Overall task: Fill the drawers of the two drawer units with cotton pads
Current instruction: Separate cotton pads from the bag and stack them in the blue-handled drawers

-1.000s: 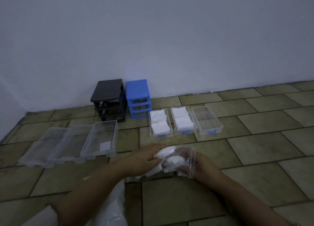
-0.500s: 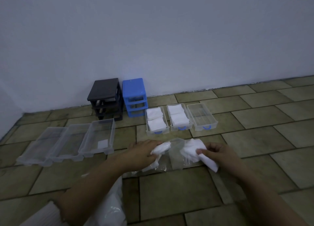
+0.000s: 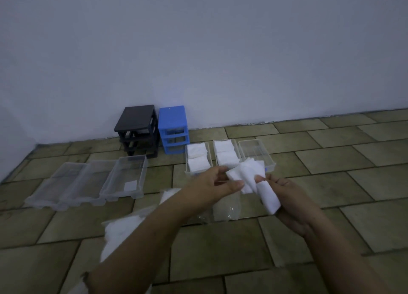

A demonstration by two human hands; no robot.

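Both hands hold a bunch of cotton pads (image 3: 249, 174) above the tiled floor (image 3: 331, 161): the left hand (image 3: 212, 185) pinches one end, and the right hand (image 3: 287, 196) has its fingers curled round the other. Two small drawers (image 3: 197, 159) behind already hold pads.
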